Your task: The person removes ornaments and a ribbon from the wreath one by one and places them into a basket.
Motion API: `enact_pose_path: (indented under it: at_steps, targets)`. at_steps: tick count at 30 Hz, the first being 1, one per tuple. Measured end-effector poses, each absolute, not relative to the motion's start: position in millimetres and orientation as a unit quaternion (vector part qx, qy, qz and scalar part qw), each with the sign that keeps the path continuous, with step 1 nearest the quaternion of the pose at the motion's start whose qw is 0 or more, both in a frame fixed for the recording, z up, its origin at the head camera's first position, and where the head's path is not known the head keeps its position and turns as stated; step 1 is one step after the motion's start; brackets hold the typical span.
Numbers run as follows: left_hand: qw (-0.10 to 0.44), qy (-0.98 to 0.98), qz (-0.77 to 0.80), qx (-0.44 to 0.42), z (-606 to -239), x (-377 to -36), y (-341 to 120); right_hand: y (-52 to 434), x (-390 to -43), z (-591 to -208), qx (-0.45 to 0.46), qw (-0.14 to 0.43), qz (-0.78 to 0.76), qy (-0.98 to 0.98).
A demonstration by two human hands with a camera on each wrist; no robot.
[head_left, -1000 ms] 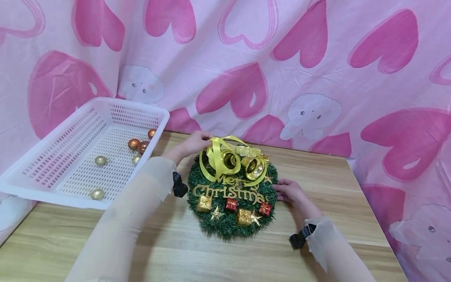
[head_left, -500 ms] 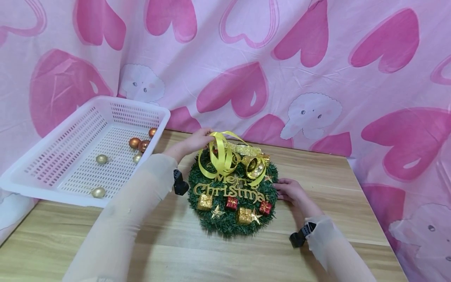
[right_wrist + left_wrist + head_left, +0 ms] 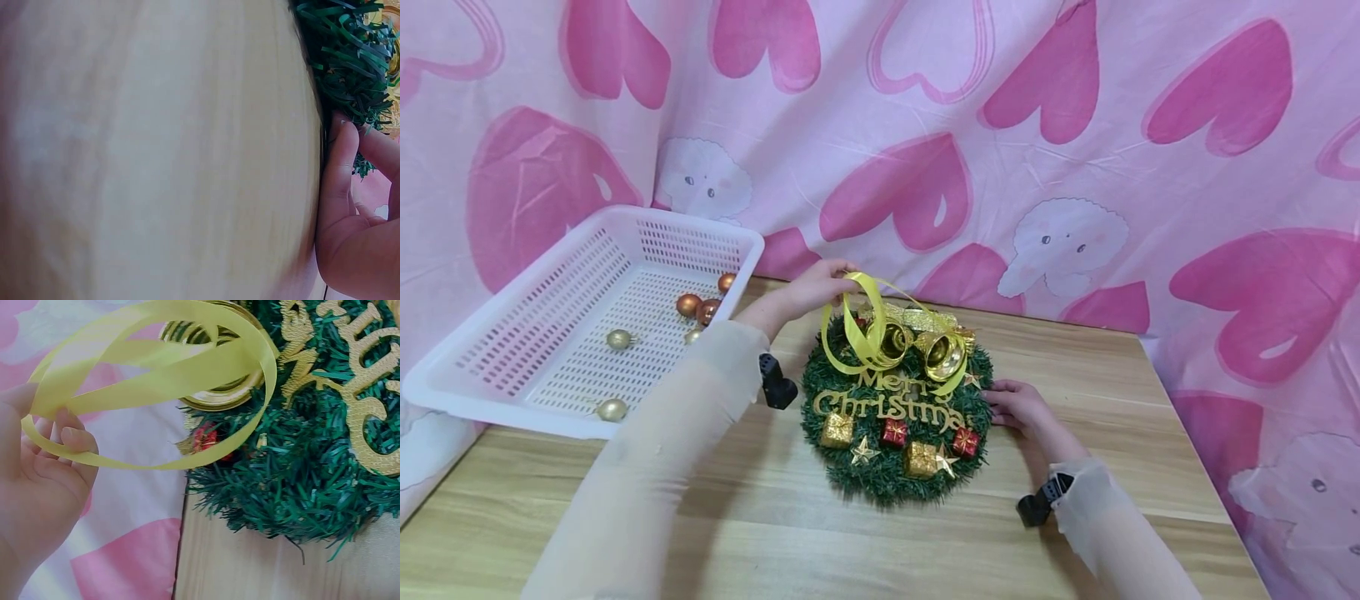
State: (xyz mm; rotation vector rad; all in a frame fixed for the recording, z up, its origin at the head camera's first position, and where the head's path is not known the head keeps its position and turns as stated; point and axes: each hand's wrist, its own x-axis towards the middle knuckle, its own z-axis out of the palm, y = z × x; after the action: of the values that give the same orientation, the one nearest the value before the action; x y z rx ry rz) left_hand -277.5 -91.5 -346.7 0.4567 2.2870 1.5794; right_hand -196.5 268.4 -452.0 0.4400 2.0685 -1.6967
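Observation:
A green Christmas wreath (image 3: 891,475) lies flat on the wooden table (image 3: 790,533), with a gold "Merry Christmas" sign (image 3: 887,406), two gold bells (image 3: 943,354), small gift boxes and stars. My left hand (image 3: 820,287) pinches the loops of the yellow ribbon (image 3: 868,321) at the wreath's far left and holds them lifted; in the left wrist view the ribbon (image 3: 156,381) runs between my thumb and fingers (image 3: 78,440). My right hand (image 3: 1011,406) rests against the wreath's right edge, fingers (image 3: 344,156) touching the green needles (image 3: 347,56).
A white perforated basket (image 3: 550,283) stands at the left, overhanging the table edge, with several gold and copper baubles (image 3: 688,305) inside. A pink heart-print cloth (image 3: 1075,167) hangs close behind and to the right of the table.
My left hand has drawn the yellow ribbon loops up and slightly back, away from the bells. The right hand and the wreath have stayed in place.

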Motion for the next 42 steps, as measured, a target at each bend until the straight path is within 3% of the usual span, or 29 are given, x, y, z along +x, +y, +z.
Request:
enact_pose_path:
  at_steps: [22, 42]
  targets:
    - [0.096, 0.776, 0.617, 0.092, -308, -277, -121, 269, -196, -453, 0.161, 0.214, -0.614, 0.742]
    - [0.031, 0.723, 0.689, 0.039, -298, -276, -165, 270, -197, -450, 0.150, 0.212, -0.615, 0.745]
